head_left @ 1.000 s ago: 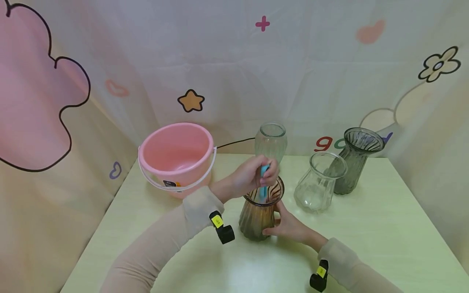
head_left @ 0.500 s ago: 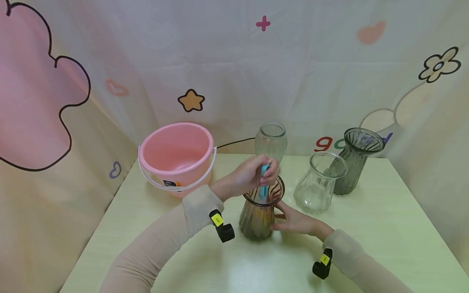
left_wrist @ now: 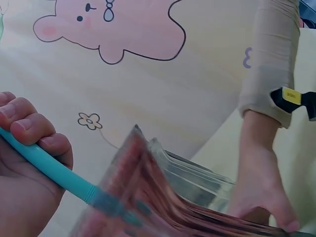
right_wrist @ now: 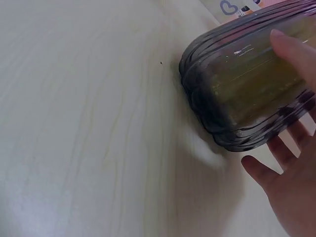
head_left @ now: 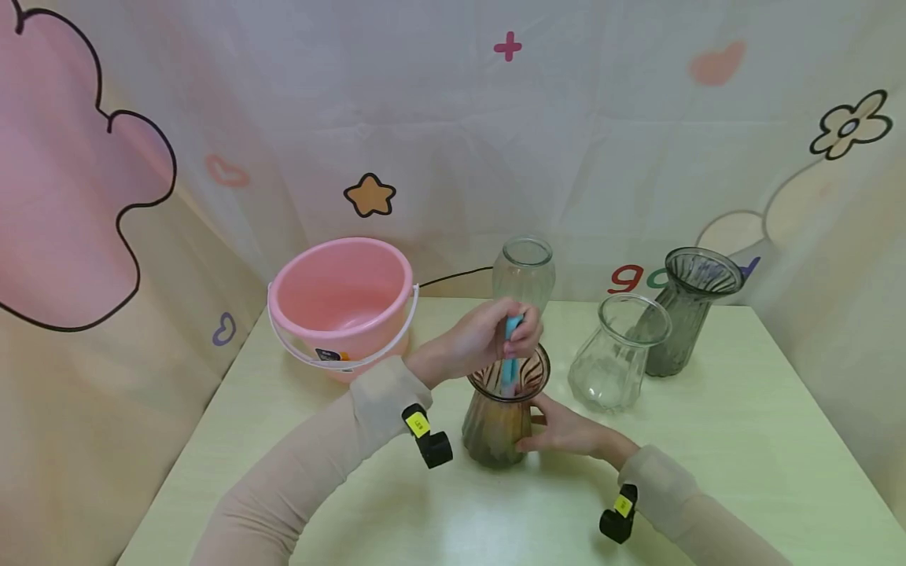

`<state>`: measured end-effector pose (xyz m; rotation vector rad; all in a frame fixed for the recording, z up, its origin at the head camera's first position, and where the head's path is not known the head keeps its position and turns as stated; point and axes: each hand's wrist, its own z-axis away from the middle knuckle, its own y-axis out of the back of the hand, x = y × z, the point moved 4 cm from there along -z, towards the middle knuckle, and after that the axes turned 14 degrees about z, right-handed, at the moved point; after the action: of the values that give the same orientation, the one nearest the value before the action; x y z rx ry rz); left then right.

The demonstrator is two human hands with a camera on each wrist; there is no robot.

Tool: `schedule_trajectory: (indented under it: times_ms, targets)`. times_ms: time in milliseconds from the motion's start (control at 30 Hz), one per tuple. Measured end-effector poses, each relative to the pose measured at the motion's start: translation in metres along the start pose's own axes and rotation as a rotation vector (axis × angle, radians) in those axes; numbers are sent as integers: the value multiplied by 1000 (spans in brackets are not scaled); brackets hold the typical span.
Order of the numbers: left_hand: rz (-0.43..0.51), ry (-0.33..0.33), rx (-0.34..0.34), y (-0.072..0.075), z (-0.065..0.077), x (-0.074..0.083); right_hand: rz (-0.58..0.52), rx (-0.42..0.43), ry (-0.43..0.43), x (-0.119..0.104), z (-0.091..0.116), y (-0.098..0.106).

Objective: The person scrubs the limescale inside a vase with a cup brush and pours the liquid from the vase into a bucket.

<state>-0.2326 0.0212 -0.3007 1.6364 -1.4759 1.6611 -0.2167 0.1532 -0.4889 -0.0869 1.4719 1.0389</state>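
In the head view my left hand (head_left: pixel 488 338) grips the teal handle (head_left: pixel 510 350) of what looks like a bottle brush. Its lower end goes down into a ribbed glass vase (head_left: pixel 499 428) with an amber-tinted flared mouth and a smoky base. The left wrist view shows the fingers wrapped round the teal handle (left_wrist: pixel 54 170) above the rim. Through the vase wall (right_wrist: pixel 222 128) in the right wrist view, a yellowish mass is visible, its edges blurred. My right hand (head_left: pixel 569 428) holds the vase from the right side, thumb and fingers set around its body.
A pink bucket (head_left: pixel 340 326) with a white handle stands at the back left. Behind the hands is a clear vase (head_left: pixel 524 271). To the right stand another clear vase (head_left: pixel 605 377) and a smoky ribbed vase (head_left: pixel 675 338) with a flared top. A patterned curtain (head_left: pixel 439 118) encloses the table.
My right hand shifts its hold on the vase, moving slightly right and then back left. The vase mouth tips slightly lower toward the viewer. The left hand hardly moves, still holding the bottle brush.
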Motion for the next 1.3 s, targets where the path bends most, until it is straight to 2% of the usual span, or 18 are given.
schedule_trajectory:
  times_ms: [200, 367, 500, 667, 900, 1000, 1100, 1300]
  targets:
    - [-12, -41, -38, -12, -4, 30, -21, 81, 40, 0, -1, -5]
    - [-11, -109, -66, -23, -6, 61, -21, 121, 25, -2, 0, -5]
    - [-26, -117, -76, -28, -6, 68, -14, 138, -4, -1, 0, -6]
    - [-27, -120, -57, -26, -5, 55, -38, 147, -26, 0, 1, -7]
    - [24, -27, 78, -9, -4, 9, -41, 167, -15, 0, 2, -9]
    - [26, -9, 114, -4, -3, -6, -17, 183, 2, 1, 2, -10]
    - [11, -17, 122, -2, -3, -12, -7, 201, 9, 1, 2, -11]
    - [5, -37, 144, 0, 1, -11, 9, 227, 9, 1, 2, -13]
